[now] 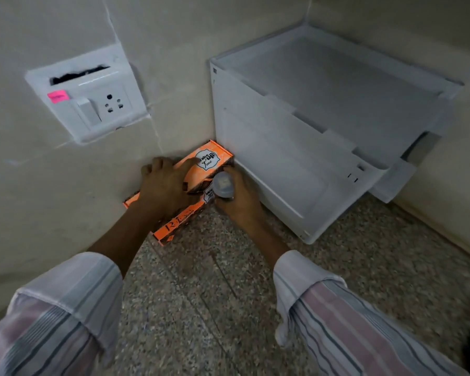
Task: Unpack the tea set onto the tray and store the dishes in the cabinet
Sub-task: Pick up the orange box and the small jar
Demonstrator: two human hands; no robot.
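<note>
A speckled stone floor in a wall corner is shown. The orange box lies against the wall, touching the white cabinet; its long axis runs from near-left to far-right. It is gripped from above by the left hand. A small capped jar is clasped by the right hand, at the box's nearer side.
</note>
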